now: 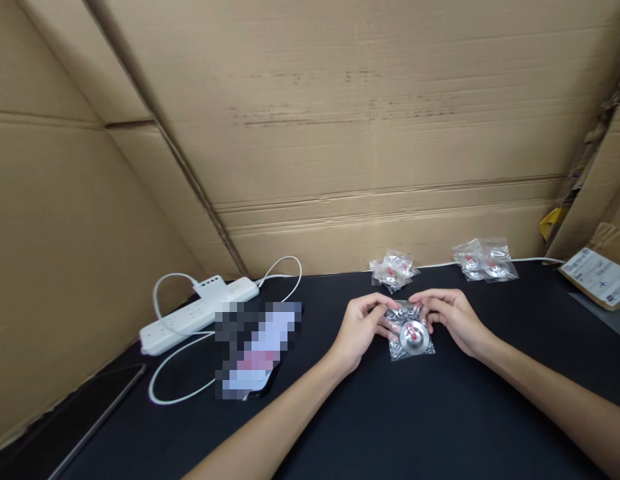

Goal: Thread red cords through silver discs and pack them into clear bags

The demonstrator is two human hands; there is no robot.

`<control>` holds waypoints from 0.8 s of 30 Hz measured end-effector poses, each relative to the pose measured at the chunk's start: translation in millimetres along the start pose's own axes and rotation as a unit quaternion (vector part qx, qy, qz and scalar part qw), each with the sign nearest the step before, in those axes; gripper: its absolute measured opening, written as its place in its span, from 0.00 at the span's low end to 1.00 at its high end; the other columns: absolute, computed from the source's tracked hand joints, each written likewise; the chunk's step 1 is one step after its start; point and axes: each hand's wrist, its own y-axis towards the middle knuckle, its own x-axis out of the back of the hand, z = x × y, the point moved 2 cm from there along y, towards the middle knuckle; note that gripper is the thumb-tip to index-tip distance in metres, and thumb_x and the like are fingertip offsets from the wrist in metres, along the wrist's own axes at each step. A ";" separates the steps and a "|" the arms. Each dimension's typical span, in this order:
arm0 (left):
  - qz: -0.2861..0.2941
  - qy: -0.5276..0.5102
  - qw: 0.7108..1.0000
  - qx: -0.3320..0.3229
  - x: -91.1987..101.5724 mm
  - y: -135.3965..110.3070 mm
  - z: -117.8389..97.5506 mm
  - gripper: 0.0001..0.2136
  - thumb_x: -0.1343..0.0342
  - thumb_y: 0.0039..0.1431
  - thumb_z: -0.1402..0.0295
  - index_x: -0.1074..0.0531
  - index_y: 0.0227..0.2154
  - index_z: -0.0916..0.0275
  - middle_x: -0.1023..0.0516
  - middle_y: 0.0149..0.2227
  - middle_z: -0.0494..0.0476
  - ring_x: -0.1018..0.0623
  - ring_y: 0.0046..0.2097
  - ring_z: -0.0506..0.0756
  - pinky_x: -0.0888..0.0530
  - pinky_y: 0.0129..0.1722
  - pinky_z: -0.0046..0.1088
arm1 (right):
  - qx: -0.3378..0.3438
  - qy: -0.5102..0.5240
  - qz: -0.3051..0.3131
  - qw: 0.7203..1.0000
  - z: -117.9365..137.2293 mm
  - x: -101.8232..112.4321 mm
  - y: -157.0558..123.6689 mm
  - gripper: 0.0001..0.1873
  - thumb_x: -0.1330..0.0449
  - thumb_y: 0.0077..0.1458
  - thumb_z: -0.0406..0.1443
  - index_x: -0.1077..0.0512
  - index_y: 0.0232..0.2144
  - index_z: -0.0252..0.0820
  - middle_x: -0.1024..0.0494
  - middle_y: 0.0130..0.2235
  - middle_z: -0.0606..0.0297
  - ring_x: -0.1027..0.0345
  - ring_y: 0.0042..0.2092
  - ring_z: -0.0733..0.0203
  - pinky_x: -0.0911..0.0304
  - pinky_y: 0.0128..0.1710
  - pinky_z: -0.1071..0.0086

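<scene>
A clear plastic bag [397, 349] with a round silver metal disc [414, 337] inside lies on the black table in front of me. The disc carries a red mark. My left hand [363, 327] pinches the bag's upper left edge, its fingers bent over the plastic. From the other side, my right hand [447, 317] holds the upper right edge between thumb and fingers. Both hands' fingertips nearly meet at the top of the bag. Behind them sits a small pile of similar clear bags [393, 270] with red-marked contents.
More bagged silver discs [485, 261] lie at the back right, near a labelled cardboard package [600, 277]. On the left are a white power strip [190, 320] with looping cables, a blurred-out phone [265, 353] and a dark flat panel [90, 413]. Cardboard walls [365, 133] enclose the table.
</scene>
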 end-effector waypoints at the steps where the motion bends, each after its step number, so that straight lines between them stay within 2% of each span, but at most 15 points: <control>1: 0.002 -0.008 1.000 0.004 -0.1 -0.1 -0.6 0.08 0.45 0.58 0.67 0.26 0.31 0.67 0.23 0.29 0.58 0.21 0.26 0.53 0.23 0.24 0.27 | 0.002 -0.001 -0.001 1.000 0.8 -0.2 0.0 0.13 0.36 0.51 0.42 0.20 0.32 0.36 0.26 0.25 0.61 0.34 0.25 0.63 0.39 0.22 0.70; 5: -0.001 -0.020 1.000 0.000 -0.4 0.2 -1.3 0.08 0.46 0.57 0.66 0.26 0.30 0.67 0.23 0.30 0.58 0.22 0.27 0.52 0.23 0.27 0.29 | 0.007 -0.025 -0.015 1.000 -0.6 -0.3 1.3 0.16 0.35 0.51 0.45 0.20 0.32 0.36 0.26 0.26 0.60 0.35 0.26 0.63 0.39 0.23 0.70; 12: -0.011 0.008 0.999 -0.030 -1.0 1.8 3.7 0.03 0.42 0.51 0.73 0.27 0.30 0.66 0.24 0.30 0.55 0.23 0.27 0.51 0.23 0.25 0.27 | 0.020 -0.075 -0.028 0.997 -7.3 1.2 4.1 0.13 0.32 0.47 0.42 0.22 0.33 0.39 0.25 0.26 0.64 0.36 0.24 0.65 0.38 0.25 0.69; 18: -0.023 0.002 1.000 -0.019 -1.5 2.8 4.0 0.15 0.37 0.50 0.67 0.31 0.41 0.63 0.27 0.26 0.50 0.25 0.24 0.51 0.25 0.20 0.27 | 0.030 -0.065 -0.022 0.997 -6.2 -0.8 3.5 0.16 0.32 0.47 0.40 0.25 0.38 0.40 0.27 0.28 0.67 0.35 0.25 0.66 0.37 0.23 0.70; 21: -0.002 0.058 0.998 -0.016 -1.6 4.0 5.9 0.12 0.37 0.52 0.62 0.28 0.33 0.66 0.29 0.22 0.50 0.28 0.21 0.49 0.30 0.18 0.23 | 0.028 -0.071 -0.015 0.997 -6.6 -1.4 4.2 0.15 0.33 0.48 0.40 0.26 0.38 0.39 0.27 0.28 0.66 0.34 0.25 0.66 0.37 0.24 0.71; 24: 0.019 0.087 0.996 -0.024 -0.9 5.0 8.7 0.14 0.39 0.55 0.59 0.29 0.25 0.66 0.30 0.20 0.51 0.31 0.20 0.47 0.33 0.17 0.22 | 0.030 -0.077 -0.014 0.996 -5.9 -1.9 4.3 0.14 0.33 0.49 0.40 0.26 0.37 0.39 0.26 0.28 0.66 0.35 0.25 0.66 0.37 0.23 0.71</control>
